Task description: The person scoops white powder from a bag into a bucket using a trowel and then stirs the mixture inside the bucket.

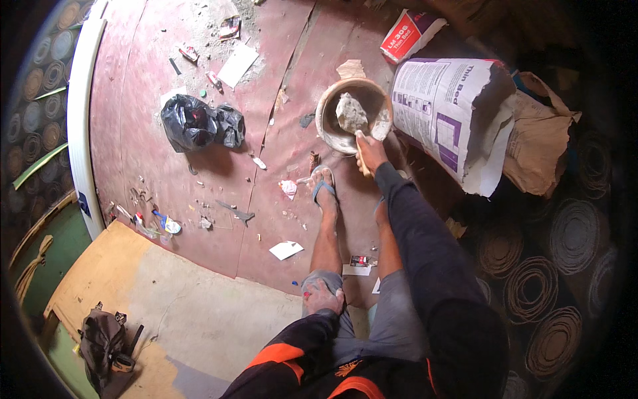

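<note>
While the right hand [373, 154] clenches a wooden-handled tool [362, 165] over the upper-centre bucket [321, 118] and the left hand [323, 298] rests loosely spread, mixing seems underway, the grey mix [351, 114] apparently not yet used.

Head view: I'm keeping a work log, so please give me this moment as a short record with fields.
Right hand: grips a pale-handled trowel
Trowel head: carries gray paste, at the mouth of a round bucket
Left hand: rests on left knee
Right of bucket: torn white-and-purple paper sack
Floor, left: black plastic bag

Grey-caked trowel [351, 116] at bucket [327, 133] mouth
</note>
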`<state>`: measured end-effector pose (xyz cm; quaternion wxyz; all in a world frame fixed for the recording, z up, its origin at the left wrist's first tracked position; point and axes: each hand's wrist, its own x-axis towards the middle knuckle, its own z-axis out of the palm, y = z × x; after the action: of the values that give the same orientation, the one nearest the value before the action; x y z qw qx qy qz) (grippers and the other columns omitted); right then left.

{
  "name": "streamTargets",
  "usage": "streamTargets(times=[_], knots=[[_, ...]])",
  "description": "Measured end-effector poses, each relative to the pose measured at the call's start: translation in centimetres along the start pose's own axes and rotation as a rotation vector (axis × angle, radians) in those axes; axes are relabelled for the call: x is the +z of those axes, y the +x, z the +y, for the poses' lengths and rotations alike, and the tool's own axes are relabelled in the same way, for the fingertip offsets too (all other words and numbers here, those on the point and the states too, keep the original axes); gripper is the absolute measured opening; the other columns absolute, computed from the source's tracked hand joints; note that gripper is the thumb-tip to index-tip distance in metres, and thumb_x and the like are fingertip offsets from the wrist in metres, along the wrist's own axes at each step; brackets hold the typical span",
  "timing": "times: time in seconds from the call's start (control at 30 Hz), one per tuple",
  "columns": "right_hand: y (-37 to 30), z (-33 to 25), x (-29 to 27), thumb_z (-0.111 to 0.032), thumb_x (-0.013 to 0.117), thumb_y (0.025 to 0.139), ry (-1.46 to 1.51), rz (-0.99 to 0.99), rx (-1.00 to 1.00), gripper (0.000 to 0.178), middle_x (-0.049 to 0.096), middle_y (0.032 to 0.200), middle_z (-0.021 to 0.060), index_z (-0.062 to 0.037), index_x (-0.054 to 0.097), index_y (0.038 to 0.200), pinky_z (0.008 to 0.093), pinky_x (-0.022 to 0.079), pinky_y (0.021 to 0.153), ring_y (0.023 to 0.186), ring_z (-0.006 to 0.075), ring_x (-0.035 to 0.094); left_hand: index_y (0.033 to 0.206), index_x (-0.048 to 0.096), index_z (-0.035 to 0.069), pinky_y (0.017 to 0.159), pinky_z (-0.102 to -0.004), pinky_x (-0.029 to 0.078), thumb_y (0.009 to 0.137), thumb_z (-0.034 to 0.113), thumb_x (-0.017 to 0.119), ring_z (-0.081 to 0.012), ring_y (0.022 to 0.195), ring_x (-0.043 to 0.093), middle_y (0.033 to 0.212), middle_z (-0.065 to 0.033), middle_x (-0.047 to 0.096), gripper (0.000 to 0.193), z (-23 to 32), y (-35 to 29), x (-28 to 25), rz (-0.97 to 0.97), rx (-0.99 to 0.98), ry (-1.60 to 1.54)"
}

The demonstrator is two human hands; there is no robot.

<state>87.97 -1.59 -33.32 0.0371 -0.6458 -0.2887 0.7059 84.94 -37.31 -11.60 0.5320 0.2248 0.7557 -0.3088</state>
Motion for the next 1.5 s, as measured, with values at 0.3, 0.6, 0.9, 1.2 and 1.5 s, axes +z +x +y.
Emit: streamTargets(times=[0.3,0.6,0.9,1.2,1.5], knots=[[4.5,-0.4,3.4,-0.040,0.056,0.097,-0.285,0.054,0.022,0.039,0.055,0.065,0.0081,-0.0010,0.057,0.100,0.0359,0.043,0.035,0.045,0.0184,0.055,0.147,0.040,0.005,0.109,-0.0529,0.036,0.085,0.055,0.060,-0.0438,0.131,0.046,0.145,-0.0266,0.041,0.083,-0.7,0.3,-0.8,-0.011,-0.015,-0.045],[4.4,-0.5,3.5,-0.035,0.057,0.097,-0.433,0.126,-0.052,0.036,0.059,0.064,0.0084,0.0002,0.060,0.100,0.0370,0.043,0.037,0.042,0.0194,0.055,0.148,0.037,0.005,0.110,-0.0529,0.036,0.085,0.055,0.060,-0.0439,0.133,0.044,0.146,-0.0278,0.040,0.084,-0.9,0.3,-1.8,-0.010,0.016,-0.062],[5.1,0.7,2.5,-0.037,0.060,0.095,-0.669,0.219,-0.255,0.039,0.061,0.067,0.0094,-0.0004,0.062,0.107,0.0364,0.045,0.041,0.044,0.0180,0.056,0.148,0.039,0.006,0.109,-0.0521,0.037,0.086,0.056,0.059,-0.0437,0.133,0.044,0.146,-0.0267,0.040,0.082,-0.6,0.3,-2.1,-0.042,-0.020,-0.054],[1.7,-1.9,2.1,-0.038,0.056,0.099,-0.444,0.044,0.006,0.037,0.055,0.064,0.0055,-0.0013,0.061,0.106,0.0346,0.043,0.038,0.046,0.0164,0.056,0.148,0.040,0.006,0.107,-0.0530,0.038,0.085,0.056,0.060,-0.0440,0.131,0.046,0.144,-0.0262,0.041,0.083,-0.4,0.2,-1.9,0.015,-0.001,-0.043],[3.5,-0.8,1.6,-0.039,0.054,0.098,-0.157,-0.022,-0.001,0.041,0.062,0.069,0.0128,0.0019,0.061,0.098,0.0363,0.048,0.042,0.048,0.0211,0.059,0.148,0.039,0.005,0.107,-0.0534,0.038,0.085,0.055,0.060,-0.0448,0.129,0.047,0.144,-0.0270,0.041,0.083,-0.3,0.1,-2.2,-0.011,-0.004,-0.025]])
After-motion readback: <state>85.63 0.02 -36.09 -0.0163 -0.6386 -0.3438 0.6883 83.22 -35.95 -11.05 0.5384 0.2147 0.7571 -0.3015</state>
